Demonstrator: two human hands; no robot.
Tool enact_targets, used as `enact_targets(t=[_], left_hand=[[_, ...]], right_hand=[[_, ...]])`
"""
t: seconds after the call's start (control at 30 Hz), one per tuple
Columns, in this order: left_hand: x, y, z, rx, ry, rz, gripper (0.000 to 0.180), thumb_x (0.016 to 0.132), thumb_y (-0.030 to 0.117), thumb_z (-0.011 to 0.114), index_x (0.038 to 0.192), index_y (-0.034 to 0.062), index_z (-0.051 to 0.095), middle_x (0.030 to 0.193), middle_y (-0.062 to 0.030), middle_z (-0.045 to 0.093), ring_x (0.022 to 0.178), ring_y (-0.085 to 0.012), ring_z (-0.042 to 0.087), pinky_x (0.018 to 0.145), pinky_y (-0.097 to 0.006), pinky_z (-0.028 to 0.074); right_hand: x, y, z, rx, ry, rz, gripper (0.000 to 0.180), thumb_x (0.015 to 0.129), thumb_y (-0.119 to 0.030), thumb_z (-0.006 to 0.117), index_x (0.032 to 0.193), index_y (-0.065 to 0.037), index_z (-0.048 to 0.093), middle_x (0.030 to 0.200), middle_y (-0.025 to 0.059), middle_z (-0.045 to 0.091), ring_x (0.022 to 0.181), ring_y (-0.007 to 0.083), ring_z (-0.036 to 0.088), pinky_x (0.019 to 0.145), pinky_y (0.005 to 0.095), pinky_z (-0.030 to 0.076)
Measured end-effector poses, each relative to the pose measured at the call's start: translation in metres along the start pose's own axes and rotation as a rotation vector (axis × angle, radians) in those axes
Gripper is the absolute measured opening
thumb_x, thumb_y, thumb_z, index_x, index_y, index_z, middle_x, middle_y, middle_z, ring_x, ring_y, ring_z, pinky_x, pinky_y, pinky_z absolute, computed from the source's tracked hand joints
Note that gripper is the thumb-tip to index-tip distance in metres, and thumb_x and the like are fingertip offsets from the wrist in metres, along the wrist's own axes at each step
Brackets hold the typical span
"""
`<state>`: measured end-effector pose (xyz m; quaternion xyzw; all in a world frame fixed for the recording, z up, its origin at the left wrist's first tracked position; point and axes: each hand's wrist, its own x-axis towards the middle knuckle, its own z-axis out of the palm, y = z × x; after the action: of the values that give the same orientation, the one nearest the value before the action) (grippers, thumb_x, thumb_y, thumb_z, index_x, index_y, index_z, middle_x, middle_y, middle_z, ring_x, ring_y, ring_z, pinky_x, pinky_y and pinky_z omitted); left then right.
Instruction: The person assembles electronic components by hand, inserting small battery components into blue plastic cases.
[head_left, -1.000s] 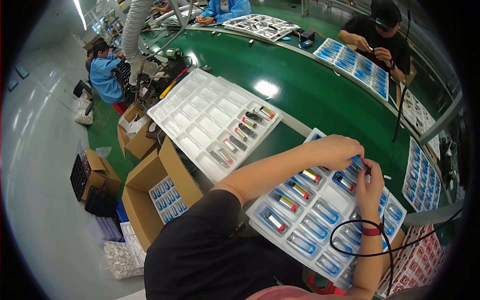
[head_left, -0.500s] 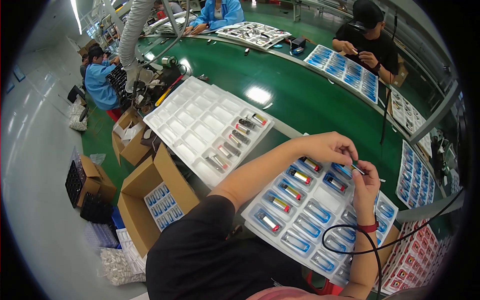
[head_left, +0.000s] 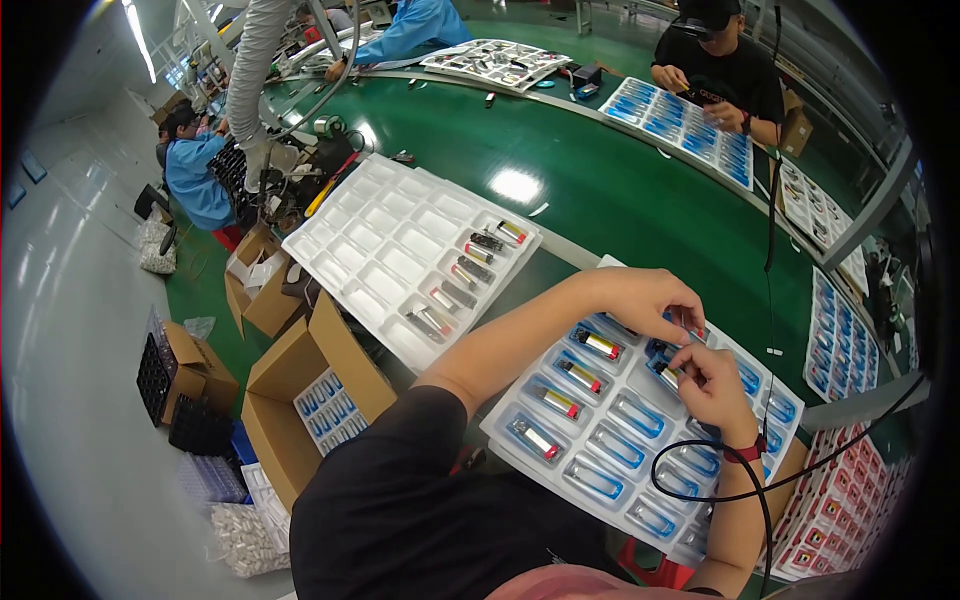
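A white moulded tray (head_left: 520, 482) lies tilted before me, its cells lined with clear-blue shells. Several cells along its left side hold small battery assemblies (head_left: 580, 376) in silver, yellow and red; others hold only a blue shell (head_left: 602, 480). My left hand (head_left: 655, 305) is over the far part of the tray, fingers curled around a small piece mostly hidden by them. Just nearer me, my right hand (head_left: 715, 385) pinches a battery assembly (head_left: 666, 372) with a dark end, low at its cell. A red band circles the right wrist.
A second white tray (head_left: 395, 275) with several cylindrical parts stands to the left. An open cardboard box (head_left: 275, 420) sits below it. A black cable (head_left: 740, 495) loops across my right forearm. Stacked red-patterned trays (head_left: 840, 500) are at right. Across the green bench a co-worker (head_left: 725, 75) handles parts.
My hands, together over a small piece before, have drawn slightly apart. The right has moved down and left onto a battery assembly at its cell.
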<state>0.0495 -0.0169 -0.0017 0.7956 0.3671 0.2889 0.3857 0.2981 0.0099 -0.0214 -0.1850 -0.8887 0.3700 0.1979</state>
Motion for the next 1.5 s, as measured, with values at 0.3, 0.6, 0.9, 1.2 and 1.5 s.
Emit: enact_targets(t=[0.3,0.6,0.9,1.2,1.5], left_hand=[[0.000,-0.034,-0.005,0.194,-0.197,0.082,0.034,0.079,0.003,0.066,0.112,-0.0001,0.069,0.113,-0.0169,0.069,0.108,-0.0312,0.066,0.092,-0.040,0.054],[0.017,-0.014,0.003,0.176,-0.249,-0.069,0.033,0.082,0.005,0.070,0.115,0.0012,0.069,0.116,-0.0137,0.069,0.106,-0.0278,0.066,0.088,-0.036,0.054],[0.011,-0.025,0.004,0.163,-0.137,0.035,0.023,0.079,0.008,0.071,0.102,0.0027,0.073,0.102,-0.0154,0.071,0.096,-0.0302,0.069,0.085,-0.039,0.055],[0.014,-0.024,0.014,0.193,-0.110,0.052,0.018,0.084,0.015,0.072,0.096,0.0022,0.073,0.098,-0.0134,0.072,0.100,-0.0298,0.066,0.092,-0.039,0.052],[0.023,-0.002,-0.040,0.038,-0.127,-0.226,0.030,0.090,0.022,0.073,0.113,0.0031,0.073,0.100,-0.0111,0.074,0.090,-0.0194,0.069,0.081,-0.033,0.055]], right_hand=[[0.018,-0.008,0.001,-0.211,-0.093,-0.175,0.020,0.073,-0.007,0.057,0.091,-0.007,0.065,0.069,0.0128,0.060,0.065,0.0354,0.060,0.063,0.0457,0.048],[0.004,0.010,0.002,-0.162,0.000,-0.219,0.007,0.077,-0.005,0.063,0.083,-0.004,0.066,0.077,0.0121,0.067,0.072,0.0321,0.065,0.069,0.0412,0.052],[0.013,0.024,0.006,-0.237,0.326,-0.096,0.006,0.080,-0.005,0.062,0.083,-0.001,0.066,0.078,0.0151,0.064,0.072,0.0339,0.063,0.066,0.0421,0.051],[0.010,0.027,0.008,-0.386,0.240,-0.067,0.006,0.080,-0.009,0.061,0.080,-0.004,0.065,0.077,0.0135,0.059,0.067,0.0361,0.059,0.064,0.0456,0.048],[0.017,0.025,0.005,-0.402,0.244,-0.060,0.008,0.080,-0.008,0.060,0.082,-0.003,0.067,0.079,0.0140,0.061,0.072,0.0364,0.061,0.068,0.0454,0.050]])
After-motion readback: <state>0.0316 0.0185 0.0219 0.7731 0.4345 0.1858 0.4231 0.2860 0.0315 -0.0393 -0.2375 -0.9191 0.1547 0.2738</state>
